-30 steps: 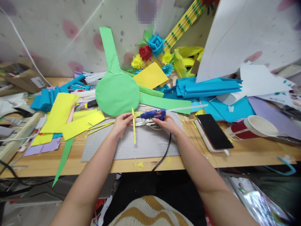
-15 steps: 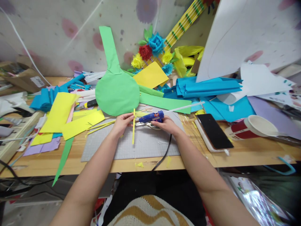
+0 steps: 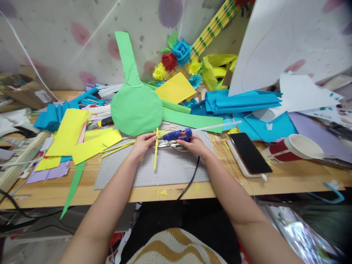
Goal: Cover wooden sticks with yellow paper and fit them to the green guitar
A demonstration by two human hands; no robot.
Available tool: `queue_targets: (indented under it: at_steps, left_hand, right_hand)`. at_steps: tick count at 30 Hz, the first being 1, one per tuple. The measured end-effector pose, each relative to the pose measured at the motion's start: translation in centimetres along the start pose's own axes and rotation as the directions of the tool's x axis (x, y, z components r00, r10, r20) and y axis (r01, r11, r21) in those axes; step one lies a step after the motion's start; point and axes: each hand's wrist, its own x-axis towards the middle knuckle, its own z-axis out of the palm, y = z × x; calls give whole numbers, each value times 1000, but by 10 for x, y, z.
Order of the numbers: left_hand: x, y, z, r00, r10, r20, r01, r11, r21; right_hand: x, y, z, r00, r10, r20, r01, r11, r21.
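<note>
My left hand point(image 3: 144, 144) pinches a thin yellow paper-wrapped stick point(image 3: 156, 154), held nearly upright over the grey cutting mat point(image 3: 115, 172). In my right hand point(image 3: 195, 144) is a blue hot glue gun point(image 3: 176, 135), its nozzle pointing left and close to the stick; whether they touch I cannot tell. A clear glue stick point(image 3: 217, 125) juts from the gun's back, and a black cord point(image 3: 192, 179) runs down from it. Scissors point(image 3: 167, 144) lie partly hidden beneath the gun. Further yellow sticks point(image 3: 117, 148) rest left of my left hand.
Behind my hands sits a green paper-covered disc point(image 3: 136, 110) with strips. Yellow crepe paper point(image 3: 97, 146) lies left. A phone point(image 3: 250, 152) and a paper cup point(image 3: 293, 148) stand right. Paper flowers point(image 3: 176, 55) and a white board point(image 3: 261, 47) rise at the back.
Almost nothing differs. The glue gun has tilted very slightly, and the whole view has shifted a little; both hands keep their holds.
</note>
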Motion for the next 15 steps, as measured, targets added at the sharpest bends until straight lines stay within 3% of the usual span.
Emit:
queue_targets:
  at_steps: [15]
  left_hand:
    - [0,-1,0,999,-23,23,23,1000,-11]
  right_hand:
    - [2,2,1,997,16,-76,-14,1000,28]
